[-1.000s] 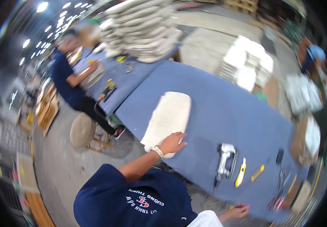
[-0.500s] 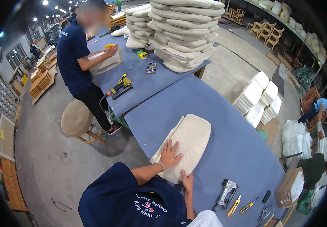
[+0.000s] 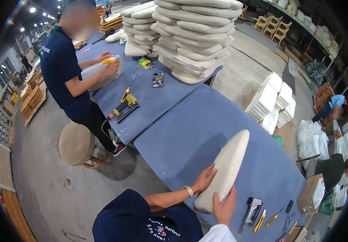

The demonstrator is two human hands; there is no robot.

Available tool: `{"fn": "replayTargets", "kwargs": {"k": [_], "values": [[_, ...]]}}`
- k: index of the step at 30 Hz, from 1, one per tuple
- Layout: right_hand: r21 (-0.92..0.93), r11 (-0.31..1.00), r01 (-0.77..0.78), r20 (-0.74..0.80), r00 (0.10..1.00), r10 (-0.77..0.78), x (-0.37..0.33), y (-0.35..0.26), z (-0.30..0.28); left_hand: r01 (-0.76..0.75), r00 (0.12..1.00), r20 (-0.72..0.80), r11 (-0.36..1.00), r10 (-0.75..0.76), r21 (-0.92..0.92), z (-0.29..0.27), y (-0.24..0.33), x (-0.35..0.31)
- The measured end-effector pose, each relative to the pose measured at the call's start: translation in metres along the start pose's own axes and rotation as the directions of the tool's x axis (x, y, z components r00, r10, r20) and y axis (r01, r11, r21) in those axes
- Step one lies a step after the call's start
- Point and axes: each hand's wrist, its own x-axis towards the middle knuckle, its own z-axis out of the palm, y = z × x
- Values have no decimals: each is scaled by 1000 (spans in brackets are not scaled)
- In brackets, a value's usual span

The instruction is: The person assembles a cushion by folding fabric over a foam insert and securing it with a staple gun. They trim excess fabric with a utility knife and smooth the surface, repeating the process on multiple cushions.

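Workshop seen from the head camera: long table (image 3: 190, 133) under blue cloth, bare concrete floor to the left, a round padded stool (image 3: 76, 143) beside the table. Farther along the cloth, a tall stack of beige seat cushions (image 3: 190, 36), a yellow pneumatic stapler (image 3: 126, 104), a phone (image 3: 157, 79). Off the right side, white foam blocks (image 3: 274, 103) piled on the floor. A co-worker in a dark shirt (image 3: 63, 70) standing at the far table, face blurred, hands on a pale cushion there. Near edge: a grey staple gun (image 3: 253, 209) and a yellow utility knife (image 3: 260, 220) lying just right of the hands; smaller tools beyond them too small to make out. Own torso cut off by the lower rim, forearms only partly shown. Upholstered seat cushion (image 3: 227, 169) tipped up on its edge on the cloth, near the front of the table. Left hand (image 3: 204, 179), watch at the wrist, spread open and pressed flat against the cushion's left face. Right hand (image 3: 224, 207) wrapped around the cushion's lower end, fingers hidden behind it.
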Motion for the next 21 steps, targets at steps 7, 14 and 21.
{"fn": "replayTargets", "kwargs": {"k": [7,14,21], "values": [[21,1000,-22,102,995,20,-19,49,55,-194,919,352,981,181,3,25,-5,53],[124,992,-15,27,1000,12,35,59,65,-228,873,435,973,221,-37,48,50,114],[178,984,13,-91,996,4,158,82,60,-257,875,408,964,260,-62,44,38,110]]}}
